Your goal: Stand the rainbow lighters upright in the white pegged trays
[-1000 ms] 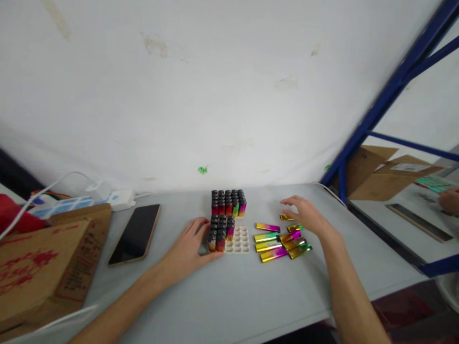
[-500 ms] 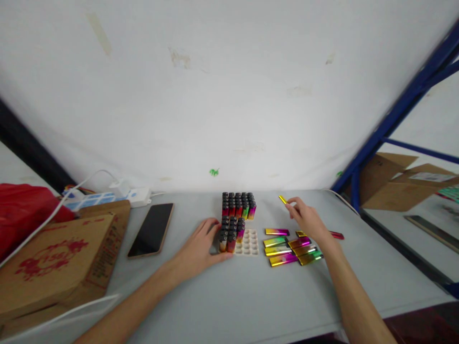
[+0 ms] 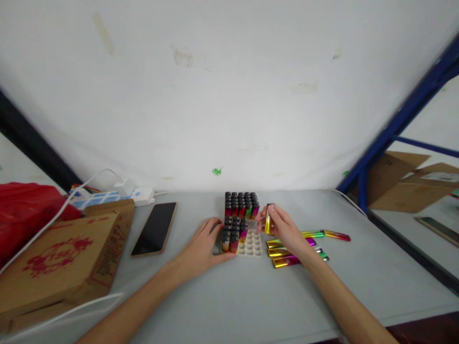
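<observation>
My right hand pinches a yellow lighter near its black top and holds it roughly upright, just right of the white tray. Round the left side of that tray curls my left hand, thumb at the front corner and fingers toward the back. Several lighters with black tops stand in the tray's left part; hollow cells show on its right. Behind it, a block of upright lighters stands in close rows. Loose shiny lighters lie in a pile under my right forearm, which hides some.
A phone lies left of my left hand. Farther left are a cardboard box, a red bag and a power strip with white cables. A blue metal frame and an open carton stand at the right.
My right hand has moved left and down toward the tray, and the yellow lighter has turned from slanted to upright. My left hand stays at the tray. The view has shifted slightly.
</observation>
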Demonstrator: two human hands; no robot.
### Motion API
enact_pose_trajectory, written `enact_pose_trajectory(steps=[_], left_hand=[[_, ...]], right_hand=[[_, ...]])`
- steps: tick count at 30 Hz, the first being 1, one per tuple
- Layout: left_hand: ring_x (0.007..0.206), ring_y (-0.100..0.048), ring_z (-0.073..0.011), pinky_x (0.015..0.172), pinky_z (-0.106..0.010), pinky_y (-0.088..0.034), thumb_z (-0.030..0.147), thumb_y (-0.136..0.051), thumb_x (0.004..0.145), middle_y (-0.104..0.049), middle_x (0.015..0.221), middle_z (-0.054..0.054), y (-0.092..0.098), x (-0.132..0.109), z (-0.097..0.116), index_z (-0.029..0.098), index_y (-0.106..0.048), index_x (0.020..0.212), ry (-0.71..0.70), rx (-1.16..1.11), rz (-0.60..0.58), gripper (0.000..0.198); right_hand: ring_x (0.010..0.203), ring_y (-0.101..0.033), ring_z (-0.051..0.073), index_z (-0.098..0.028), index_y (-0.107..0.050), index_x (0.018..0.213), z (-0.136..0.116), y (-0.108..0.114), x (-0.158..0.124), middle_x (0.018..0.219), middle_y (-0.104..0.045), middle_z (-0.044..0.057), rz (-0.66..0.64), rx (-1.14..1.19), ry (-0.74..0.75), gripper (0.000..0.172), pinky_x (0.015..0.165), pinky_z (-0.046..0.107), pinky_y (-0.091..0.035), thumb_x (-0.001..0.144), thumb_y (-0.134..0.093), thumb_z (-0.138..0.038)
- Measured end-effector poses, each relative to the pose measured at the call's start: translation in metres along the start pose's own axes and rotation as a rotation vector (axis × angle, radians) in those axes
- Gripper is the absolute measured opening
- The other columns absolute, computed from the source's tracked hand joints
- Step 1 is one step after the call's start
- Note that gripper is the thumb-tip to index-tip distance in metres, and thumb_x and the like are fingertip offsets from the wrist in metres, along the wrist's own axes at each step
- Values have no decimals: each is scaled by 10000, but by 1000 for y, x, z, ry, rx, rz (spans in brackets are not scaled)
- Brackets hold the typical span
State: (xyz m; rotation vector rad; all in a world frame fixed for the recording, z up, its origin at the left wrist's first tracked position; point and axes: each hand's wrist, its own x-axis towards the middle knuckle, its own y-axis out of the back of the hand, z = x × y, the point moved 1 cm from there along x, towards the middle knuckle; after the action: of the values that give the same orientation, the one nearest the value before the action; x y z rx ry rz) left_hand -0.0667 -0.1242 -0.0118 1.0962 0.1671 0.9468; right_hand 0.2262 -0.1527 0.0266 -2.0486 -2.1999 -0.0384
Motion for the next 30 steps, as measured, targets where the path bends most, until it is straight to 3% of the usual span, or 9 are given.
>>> enact_pose_trajectory(steps=[3, 6, 11, 17, 22, 30], left_hand=[[1451, -658, -419, 1253, -601, -576, 637, -917, 936, -673, 1531, -182, 0, 0, 0, 222, -711, 1435, 8, -7, -5, 681], [1426, -669, -419, 1239, -607, -586, 630, -914, 936, -683, 1509, -182, 0, 0, 0, 219, -719, 1418, 6, -13, -2, 663], [1414, -677, -404, 1233, -592, -591, 605, -912, 944, -689, 1510, -166, 2, -1, 2, 247, -718, 1446, -15, -22, 16, 646], [1421, -669, -411, 1232, -590, -593, 639, -905, 939, -695, 1501, -170, 1, 0, 1, 233, -727, 1433, -12, -10, 9, 664], [1435, -660, -421, 1255, -596, -582, 648, -906, 936, -700, 1497, -176, -1, 2, -1, 214, -728, 1436, -12, 4, 11, 685], [1414, -674, -418, 1229, -590, -602, 637, -906, 938, -708, 1486, -166, 0, 1, -2, 232, -733, 1436, -23, 1, 14, 665]], right_hand=[[552, -402, 146, -288, -551, 1011, 0, -10, -3, 701, -450, -85, -62, 6, -17, 619, 546, 282, -412, 980, -660, -896], [553, -285, 141, -287, -545, 985, 2, -16, -5, 690, -325, -103, -59, -135, -6, 623, 504, 267, -297, 1012, -594, -907], [690, -422, 165, -259, -536, 861, 6, -23, -9, 734, -435, -51, 46, -420, 166, 593, 618, 287, -360, 1070, -567, -813], [616, -333, 140, -279, -362, 694, 8, -22, -9, 633, -339, -58, 129, -545, 134, 547, 594, 301, -257, 1026, -544, -673], [599, -335, 140, -288, -340, 677, 1, -22, -10, 617, -342, -54, 142, -586, 154, 442, 582, 302, -243, 973, -529, -555], [601, -333, 137, -277, -373, 689, -5, -22, -11, 609, -337, -63, 167, -630, 216, 531, 575, 294, -252, 1049, -530, -635]])
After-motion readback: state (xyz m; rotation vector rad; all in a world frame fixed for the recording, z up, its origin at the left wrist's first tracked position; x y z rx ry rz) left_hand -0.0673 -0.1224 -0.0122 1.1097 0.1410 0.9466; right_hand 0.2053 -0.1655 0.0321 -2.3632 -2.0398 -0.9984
